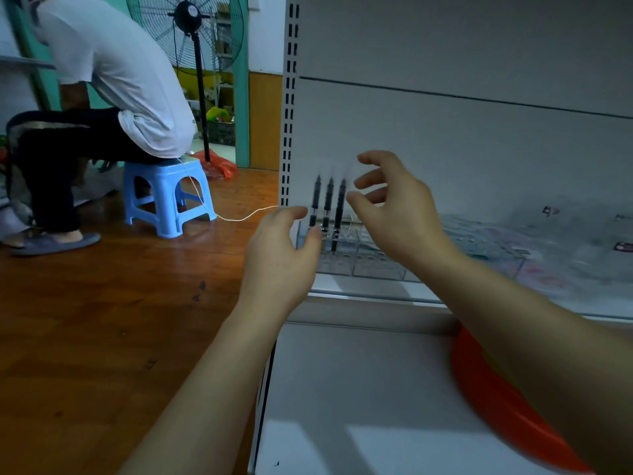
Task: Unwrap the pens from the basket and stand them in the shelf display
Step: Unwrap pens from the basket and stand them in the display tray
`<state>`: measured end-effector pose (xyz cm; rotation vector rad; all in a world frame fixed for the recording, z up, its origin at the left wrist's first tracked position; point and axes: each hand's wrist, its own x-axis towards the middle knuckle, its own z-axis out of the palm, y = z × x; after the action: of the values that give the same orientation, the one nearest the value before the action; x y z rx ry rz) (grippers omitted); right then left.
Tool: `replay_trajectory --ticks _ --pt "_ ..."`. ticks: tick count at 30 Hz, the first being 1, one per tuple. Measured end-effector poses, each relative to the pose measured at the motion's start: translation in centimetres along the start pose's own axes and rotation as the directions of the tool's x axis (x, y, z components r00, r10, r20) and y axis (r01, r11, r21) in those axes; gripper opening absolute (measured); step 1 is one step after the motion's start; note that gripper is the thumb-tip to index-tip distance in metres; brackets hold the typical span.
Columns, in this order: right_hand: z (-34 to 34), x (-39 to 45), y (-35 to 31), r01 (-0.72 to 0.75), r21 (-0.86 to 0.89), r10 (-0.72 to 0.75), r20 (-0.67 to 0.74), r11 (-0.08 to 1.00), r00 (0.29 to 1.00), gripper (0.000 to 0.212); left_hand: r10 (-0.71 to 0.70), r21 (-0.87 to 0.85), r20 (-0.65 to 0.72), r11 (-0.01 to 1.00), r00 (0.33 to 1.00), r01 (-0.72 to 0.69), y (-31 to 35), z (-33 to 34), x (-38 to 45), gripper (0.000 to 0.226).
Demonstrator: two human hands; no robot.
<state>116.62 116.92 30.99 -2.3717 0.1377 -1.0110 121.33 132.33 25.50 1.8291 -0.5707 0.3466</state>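
Three black pens (328, 204) stand upright in the left end of a clear display rack (370, 260) on the white shelf. My left hand (279, 255) hovers just left of them, fingers loosely curved, its fingertips near the rack's left edge, holding nothing that I can see. To the right of the pens, my right hand (394, 207) has its fingers spread and relaxed, close to the rightmost pen but apart from it. An orange basket (507, 402) shows partly under my right forearm on the lower shelf; its contents are hidden.
The shelf's slotted upright (290, 97) rises left of the pens. Blurred packets (548, 262) lie on the shelf to the right. A person sits on a blue stool (168, 197) on the wooden floor, with a standing fan (191, 25) behind.
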Motion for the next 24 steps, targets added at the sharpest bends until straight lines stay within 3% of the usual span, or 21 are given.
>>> replay_trajectory --ticks 7,10,13,17,21,24 --pt "-1.4 -3.3 -0.4 0.040 0.101 -0.029 -0.112 0.994 0.993 0.034 0.160 0.039 -0.007 0.986 0.987 -0.159 3.7 0.2 -1.2 0.029" --pt "-2.2 -6.1 0.1 0.094 0.144 -0.074 -0.135 0.985 0.988 0.033 0.206 -0.028 0.027 0.978 0.978 -0.205 4.0 0.1 -2.9 0.013" --pt "-2.3 -9.7 1.4 0.105 0.139 -0.090 -0.111 0.985 0.990 0.033 0.155 -0.139 0.062 0.980 0.986 -0.145 2.9 0.7 -5.8 0.006" --pt "-1.3 -15.2 4.3 0.081 0.083 -0.080 -0.014 0.993 0.997 0.031 0.073 -0.215 0.241 0.976 0.968 -0.020 -0.3 2.5 -9.9 0.009" --pt "0.9 -21.3 7.9 0.016 0.003 -0.016 0.178 1.000 0.984 0.031 0.021 -0.080 0.471 0.997 0.882 0.019 -5.4 3.9 -14.6 0.024" --pt "2.8 -25.5 10.1 -0.057 0.001 0.053 0.353 0.998 0.934 0.035 -0.055 0.025 0.597 0.998 0.801 0.049 -8.9 4.6 -18.4 0.037"
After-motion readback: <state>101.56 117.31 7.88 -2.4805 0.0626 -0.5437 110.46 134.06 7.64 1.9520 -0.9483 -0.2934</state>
